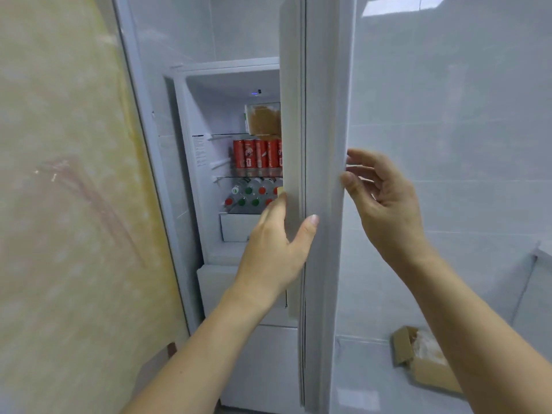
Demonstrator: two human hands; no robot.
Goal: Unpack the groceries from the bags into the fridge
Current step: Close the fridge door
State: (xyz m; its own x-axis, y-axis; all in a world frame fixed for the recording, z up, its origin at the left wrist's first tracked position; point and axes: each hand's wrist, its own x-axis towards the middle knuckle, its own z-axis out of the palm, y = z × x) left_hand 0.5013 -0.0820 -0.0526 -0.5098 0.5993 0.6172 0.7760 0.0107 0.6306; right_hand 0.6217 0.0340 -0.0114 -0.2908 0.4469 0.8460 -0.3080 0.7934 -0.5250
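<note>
While ajar, fridge door in left hand.

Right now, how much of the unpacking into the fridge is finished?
Done: the shelves already hold red drink cans, lying bottles with coloured caps and a clear box of brown food. In hand: the left hand holds the white fridge door's edge, and the right hand touches its outer side; neither holds groceries. Left: no bags show, so I cannot tell.

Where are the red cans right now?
The red cans stand on the fridge's middle shelf, below a brown-filled container and above the stacked bottles.
</note>
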